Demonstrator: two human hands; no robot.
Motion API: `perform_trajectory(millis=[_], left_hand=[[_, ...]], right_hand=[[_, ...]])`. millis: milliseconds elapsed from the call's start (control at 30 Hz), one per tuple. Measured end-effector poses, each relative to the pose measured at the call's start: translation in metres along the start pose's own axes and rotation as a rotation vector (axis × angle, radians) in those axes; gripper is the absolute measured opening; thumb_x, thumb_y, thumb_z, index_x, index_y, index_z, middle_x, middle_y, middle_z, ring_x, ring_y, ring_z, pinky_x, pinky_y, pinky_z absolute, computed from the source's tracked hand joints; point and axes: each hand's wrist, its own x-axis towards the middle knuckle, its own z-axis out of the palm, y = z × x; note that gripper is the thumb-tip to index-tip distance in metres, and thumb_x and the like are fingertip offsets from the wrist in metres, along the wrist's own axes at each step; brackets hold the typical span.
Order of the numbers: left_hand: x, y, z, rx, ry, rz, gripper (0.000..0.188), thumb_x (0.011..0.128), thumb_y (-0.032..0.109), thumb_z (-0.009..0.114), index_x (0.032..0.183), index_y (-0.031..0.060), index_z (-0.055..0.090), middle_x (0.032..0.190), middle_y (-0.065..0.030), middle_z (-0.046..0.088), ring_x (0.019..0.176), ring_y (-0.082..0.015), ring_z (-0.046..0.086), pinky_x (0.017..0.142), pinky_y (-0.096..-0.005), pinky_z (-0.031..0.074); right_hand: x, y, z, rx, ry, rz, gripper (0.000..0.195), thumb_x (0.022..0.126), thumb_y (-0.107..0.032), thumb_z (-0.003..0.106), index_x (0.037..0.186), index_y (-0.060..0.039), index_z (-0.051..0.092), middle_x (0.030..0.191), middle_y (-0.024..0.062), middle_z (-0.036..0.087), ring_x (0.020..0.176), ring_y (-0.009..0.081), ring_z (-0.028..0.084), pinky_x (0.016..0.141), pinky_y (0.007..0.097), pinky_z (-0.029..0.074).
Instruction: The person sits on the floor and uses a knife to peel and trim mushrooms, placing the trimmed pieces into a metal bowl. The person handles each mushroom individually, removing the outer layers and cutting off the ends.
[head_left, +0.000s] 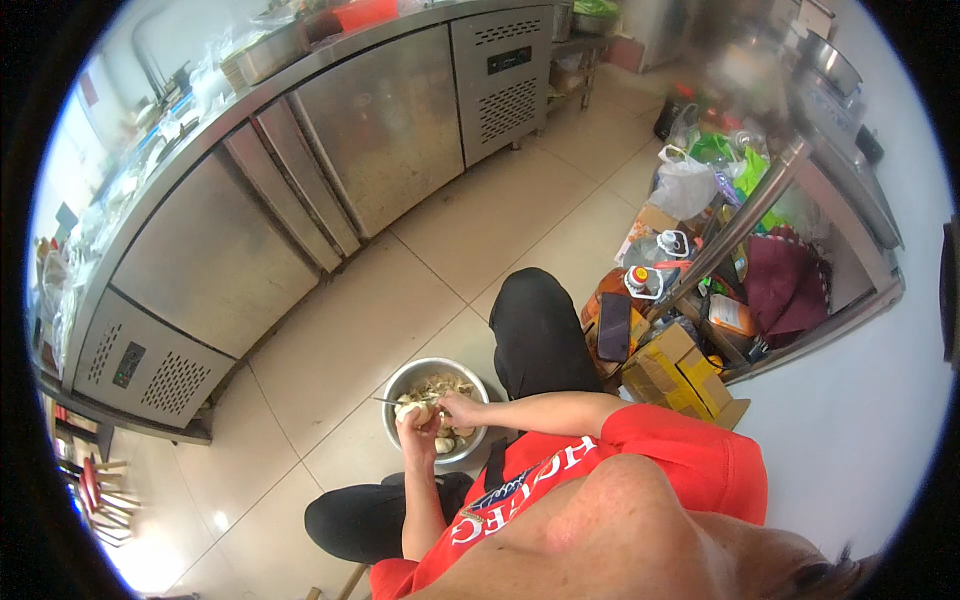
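A round metal bowl (480, 375) rests on the tiled floor between my knees. It holds pale bulbs, which look like garlic, and loose papery skins. My left hand (418, 436), at the bowl's lower left side, holds a whitish bulb (414, 412). My right hand (459, 410) is over the bowl, close beside the left, its fingers closed around what looks like a small knife. The thin metal blade (385, 401) points left, over the bulb and past the bowl's rim. The knife's handle is hidden by my fingers, and whether the blade touches the bulb cannot be told.
Steel refrigerated counters (382, 120) run along the far side. To the right, a metal-framed table (772, 180) stands over bags, large plastic bottles (637, 281) and a taped cardboard box (675, 375). A phone (614, 327) lies beside my right knee. Small stools (105, 495) stand at lower left.
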Motion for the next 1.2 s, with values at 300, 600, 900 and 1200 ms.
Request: perform_trajectory(millis=[300, 600, 900, 1200], left_hand=[[-0.003, -0.002, 0.002, 0.034, 0.000, 0.003, 0.040, 0.082, 0.017, 0.062, 0.118, 0.0125, 0.045, 0.109, -0.0120, 0.059, 0.096, -0.0314, 0.063, 0.080, -0.0408, 0.053], [0.001, -0.004, 0.007, 0.030, 0.040, 0.030, 0.041, 0.082, 0.014, 0.063, 0.118, 0.0122, 0.043, 0.108, -0.0106, 0.058, 0.095, -0.0259, 0.062, 0.081, -0.0404, 0.055], [-0.007, 0.000, 0.011, 0.040, 0.020, 0.020, 0.043, 0.083, 0.011, 0.063, 0.120, 0.0101, 0.041, 0.112, -0.0119, 0.056, 0.098, -0.0271, 0.061, 0.082, -0.0424, 0.054], [-0.004, 0.000, 0.011, 0.104, 0.050, 0.028, 0.035, 0.083, 0.015, 0.062, 0.114, 0.0101, 0.047, 0.099, -0.0109, 0.062, 0.086, -0.0260, 0.064, 0.068, -0.0383, 0.055]], right_hand=[[-0.004, -0.002, -0.004, 0.038, 0.021, 0.036, 0.041, 0.075, -0.010, 0.069, 0.113, 0.0000, 0.058, 0.105, 0.0270, 0.061, 0.104, 0.0405, 0.059, 0.091, 0.0458, 0.047], [-0.012, -0.011, -0.009, 0.072, -0.010, 0.062, 0.069, 0.077, 0.004, 0.059, 0.141, -0.0155, 0.044, 0.119, 0.0256, 0.056, 0.113, 0.0421, 0.054, 0.096, 0.0450, 0.045], [-0.003, -0.001, 0.012, 0.065, -0.013, 0.063, 0.037, 0.080, -0.004, 0.060, 0.117, -0.0047, 0.057, 0.111, 0.0249, 0.057, 0.106, 0.0412, 0.056, 0.090, 0.0460, 0.047], [-0.003, -0.013, 0.005, 0.225, -0.011, 0.043, 0.027, 0.077, -0.006, 0.063, 0.103, -0.0024, 0.064, 0.096, 0.0226, 0.065, 0.096, 0.0387, 0.063, 0.083, 0.0442, 0.050]])
